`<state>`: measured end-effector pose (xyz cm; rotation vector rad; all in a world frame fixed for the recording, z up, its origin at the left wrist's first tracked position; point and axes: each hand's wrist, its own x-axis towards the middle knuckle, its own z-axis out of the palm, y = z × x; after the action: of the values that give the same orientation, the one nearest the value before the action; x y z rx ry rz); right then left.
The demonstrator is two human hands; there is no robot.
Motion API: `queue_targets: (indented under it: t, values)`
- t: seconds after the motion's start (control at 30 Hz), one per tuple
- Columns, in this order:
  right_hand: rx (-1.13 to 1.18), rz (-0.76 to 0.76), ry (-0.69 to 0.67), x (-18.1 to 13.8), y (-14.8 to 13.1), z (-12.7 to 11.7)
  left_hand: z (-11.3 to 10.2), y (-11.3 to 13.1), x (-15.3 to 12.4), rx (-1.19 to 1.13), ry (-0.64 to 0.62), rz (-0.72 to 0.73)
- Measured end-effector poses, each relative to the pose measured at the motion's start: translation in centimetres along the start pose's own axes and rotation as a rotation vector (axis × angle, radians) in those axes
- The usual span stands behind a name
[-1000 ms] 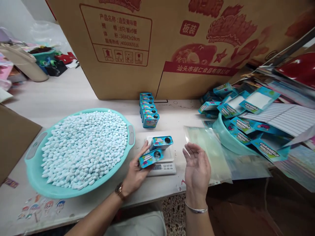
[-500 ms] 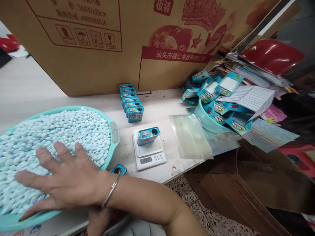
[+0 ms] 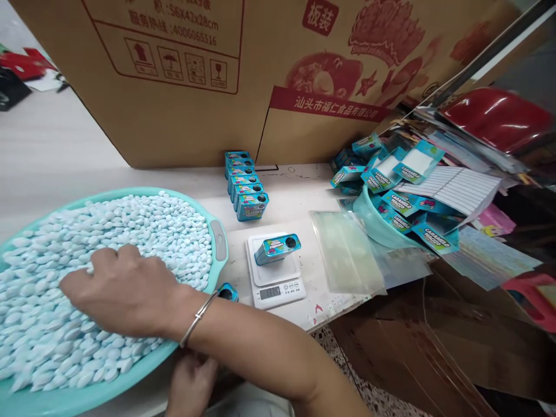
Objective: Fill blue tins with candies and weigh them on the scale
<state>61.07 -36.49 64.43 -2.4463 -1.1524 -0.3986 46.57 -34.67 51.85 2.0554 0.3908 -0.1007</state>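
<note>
My right hand, with a metal bangle at its wrist, is pushed palm down into pale blue candies. Its fingers curl in among them, and the fingertips are hidden. The candies fill a wide turquoise basin. Below the right wrist, at the basin's near side, my left hand looks closed; the forearm above partly covers it, and whatever it may hold is hidden. A small blue tin lies on a white kitchen scale whose display is lit. Another blue tin shows partly beside the basin, behind the right forearm.
Several blue tins stand in a row before a large cardboard box. To the right, clear plastic sheets lie near a turquoise bowl heaped with blue printed cartons. The table's front edge runs below the scale.
My right hand has gone from spread fingers over the candies to fingers curled down into them. More of my left hand shows now. The whole view has shifted slightly.
</note>
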Motion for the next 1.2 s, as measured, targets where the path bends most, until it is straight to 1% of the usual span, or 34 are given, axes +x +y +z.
queue_targets:
  t: [0.07,0.1,0.17,0.23,0.27,0.37,0.43,0.5,0.57,0.63,0.73,0.83,0.9,0.97,1.0,1.07,1.13,1.2]
  values:
    - [0.068,0.057,-0.050,0.6,0.3,-0.1,-0.4,0.0,-0.8,-0.087,-0.038,-0.005]
    - [0.142,0.099,-0.039,0.8,0.4,-0.3,-0.7,0.0,-1.2,-0.127,-0.050,0.002]
    - [0.410,0.193,0.075,1.4,0.7,-0.8,-1.2,0.0,-2.5,-0.177,-0.049,0.017]
    - [0.840,0.338,0.195,1.9,0.9,-1.2,-1.7,0.0,-3.9,-0.203,-0.008,0.019]
    - [1.093,0.439,0.218,2.2,1.0,-1.4,-1.8,-0.1,-4.7,-0.214,0.043,0.021]
    - [1.810,0.801,0.168,3.1,1.0,-1.9,-2.6,-0.1,-6.6,-0.227,0.211,0.088]
    - [2.150,0.984,0.148,3.5,0.8,-2.3,-3.5,0.1,-7.4,-0.222,0.287,0.170]
    - [2.337,1.109,0.188,3.6,0.5,-2.7,-4.8,0.6,-7.9,-0.207,0.332,0.261]
    - [2.436,1.169,0.228,3.7,0.0,-3.1,-6.4,1.6,-8.0,-0.205,0.358,0.346]
    - [2.531,1.156,0.236,3.7,-0.3,-3.5,-7.8,3.2,-7.7,-0.249,0.364,0.391]
    - [2.683,1.028,0.240,3.1,0.2,-4.5,-9.1,6.6,-6.5,-0.388,0.348,0.394]
    - [2.732,0.859,0.327,1.0,2.3,-6.6,-8.9,10.4,-4.7,-0.475,0.245,0.416]
    - [2.666,0.778,0.444,-1.5,4.7,-8.6,-7.7,12.9,-3.2,-0.445,0.126,0.435]
    - [2.522,0.732,0.587,-4.5,7.3,-10.5,-5.8,15.1,-1.5,-0.328,0.020,0.473]
    - [2.434,0.724,0.653,-6.1,8.7,-11.3,-4.5,16.1,-0.5,-0.244,-0.010,0.512]
    - [2.267,0.739,0.775,-9.0,11.3,-12.6,-1.8,17.8,1.6,-0.060,-0.035,0.623]
    - [2.144,0.798,0.885,-11.4,13.4,-13.3,1.2,19.1,3.6,0.104,-0.045,0.715]
    - [2.062,0.877,0.983,-13.0,15.0,-13.2,3.8,20.0,5.4,0.240,-0.076,0.742]
